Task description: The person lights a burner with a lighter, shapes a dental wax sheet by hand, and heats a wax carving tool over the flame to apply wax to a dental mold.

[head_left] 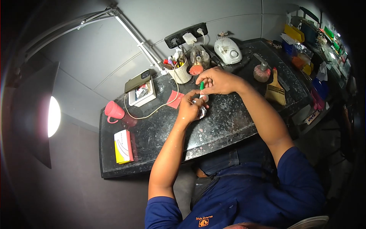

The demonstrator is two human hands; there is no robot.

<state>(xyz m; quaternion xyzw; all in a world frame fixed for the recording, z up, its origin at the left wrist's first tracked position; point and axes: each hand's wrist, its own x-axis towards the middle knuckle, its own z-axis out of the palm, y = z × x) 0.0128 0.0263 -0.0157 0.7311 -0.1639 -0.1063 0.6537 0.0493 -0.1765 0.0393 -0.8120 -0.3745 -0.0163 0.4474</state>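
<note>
My left hand (188, 108) is closed around a small white and pinkish piece (204, 98) over the dark worktop. Below those fingers shows a shiny silvery part (202, 112); whether it belongs to the same piece I cannot tell. My right hand (220, 81) comes in from the right, its fingers pinched on a slim green tool (202, 85) whose lower end meets the piece. The tool's exact kind is too small to make out. Just left of my left hand lies a flat pink sheet (175, 99). A round reddish-pink lump (196, 70) sits behind my right fingers.
On the left of the worktop (225, 118) are a pink mug (114, 110), a small box (124, 147) and a phone (138, 81) on a white box. Behind stand a pen cup (182, 74) and a white machine (228, 50). A brush (276, 91) lies right.
</note>
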